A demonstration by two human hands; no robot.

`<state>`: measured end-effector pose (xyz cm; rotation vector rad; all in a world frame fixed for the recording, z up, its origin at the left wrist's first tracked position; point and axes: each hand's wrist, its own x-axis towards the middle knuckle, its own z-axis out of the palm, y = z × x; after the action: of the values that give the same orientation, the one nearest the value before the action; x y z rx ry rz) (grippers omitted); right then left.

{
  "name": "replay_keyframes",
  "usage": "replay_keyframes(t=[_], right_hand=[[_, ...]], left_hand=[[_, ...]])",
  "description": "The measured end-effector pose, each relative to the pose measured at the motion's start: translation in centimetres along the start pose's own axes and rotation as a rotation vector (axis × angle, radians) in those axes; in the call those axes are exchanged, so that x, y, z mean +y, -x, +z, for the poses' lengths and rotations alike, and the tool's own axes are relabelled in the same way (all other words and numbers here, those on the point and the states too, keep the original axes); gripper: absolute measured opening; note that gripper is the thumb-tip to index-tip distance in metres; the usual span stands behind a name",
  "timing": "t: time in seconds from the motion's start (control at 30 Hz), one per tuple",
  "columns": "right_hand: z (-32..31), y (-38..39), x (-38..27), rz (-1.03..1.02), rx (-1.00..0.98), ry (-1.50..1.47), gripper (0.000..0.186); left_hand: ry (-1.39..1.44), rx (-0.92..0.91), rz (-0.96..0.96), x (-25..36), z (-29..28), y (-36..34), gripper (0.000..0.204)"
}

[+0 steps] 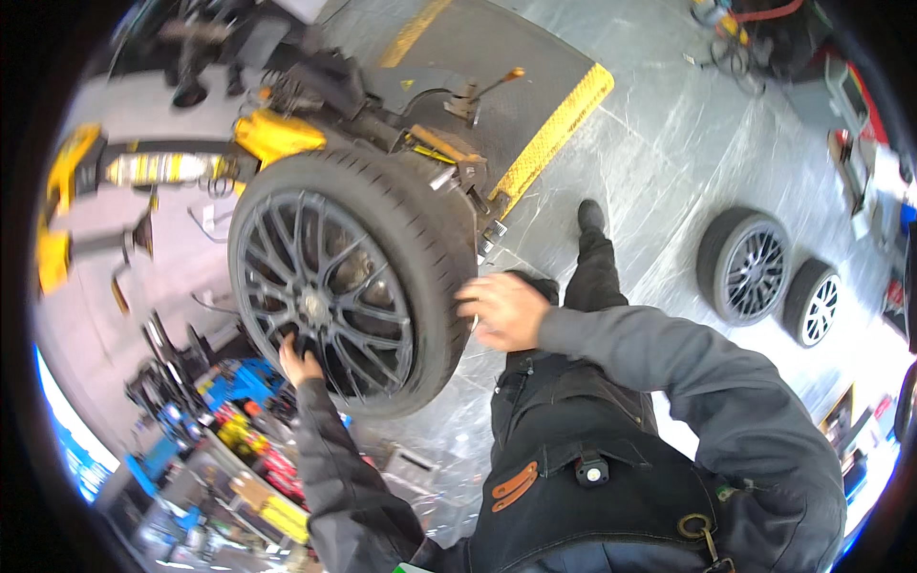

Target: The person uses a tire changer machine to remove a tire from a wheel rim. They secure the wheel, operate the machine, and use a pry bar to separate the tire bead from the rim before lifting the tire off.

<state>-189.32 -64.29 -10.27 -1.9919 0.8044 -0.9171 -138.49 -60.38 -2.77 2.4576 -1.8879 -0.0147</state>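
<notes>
A large wheel [349,277] — a wide black tyre on a dark multi-spoke rim — is held up off the grey floor [669,153], close against the yellow-and-black machine [277,134] behind it, with its face tilted toward the camera. All its weight seems to rest on two holds, so the main risk is that it rolls or drops. The right hand [504,310] lies open and flat on the tread at the tyre's right edge, only steadying; a palm on rubber could slide if the wheel tips outward. The left hand [300,363] is curled around the spokes near the bottom of the rim — fingers there could be pinched if the wheel turns. Below lies a cluttered tool cart [239,449], onto which a falling wheel could land. Two spare wheels [769,277] stand well apart, no hazard.
</notes>
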Motion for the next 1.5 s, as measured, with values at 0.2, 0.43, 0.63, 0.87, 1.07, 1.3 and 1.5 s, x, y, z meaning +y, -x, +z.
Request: replay_keyframes(t=[0.2,0.43,0.63,0.87,1.07,1.3,1.5], right_hand=[[-9.6,23.1,15.2,1.372,-0.278,0.358,0.033],[-5.5,31.6,19.7,1.926,-0.429,0.067,0.061],[-6.5,33.6,23.9,1.831,-0.456,-0.087,0.059],[-12.0,38.9,25.6,1.836,-0.184,0.094,0.055],[-16.8,36.3,28.0,1.406,-0.232,0.235,0.049],[-26.6,17.7,29.3,1.638,-0.021,-0.172,0.032],[-31.4,-0.3,32.3,1.253,-0.149,0.146,0.027]], left_hand=[[0.266,0.274,-0.151,15.3,3.6,1.0,0.042],[0.227,0.149,-0.275,21.2,3.7,0.0,0.065],[0.264,0.064,-0.311,19.6,3.8,-0.4,0.067],[0.564,0.136,-0.345,19.5,4.4,-0.1,0.051],[0.104,0.28,-0.114,20.0,3.9,0.2,0.037],[0.019,0.401,-0.463,21.0,2.0,4.1,0.041],[0.188,0.566,-0.677,26.6,2.0,14.0,0.04]])
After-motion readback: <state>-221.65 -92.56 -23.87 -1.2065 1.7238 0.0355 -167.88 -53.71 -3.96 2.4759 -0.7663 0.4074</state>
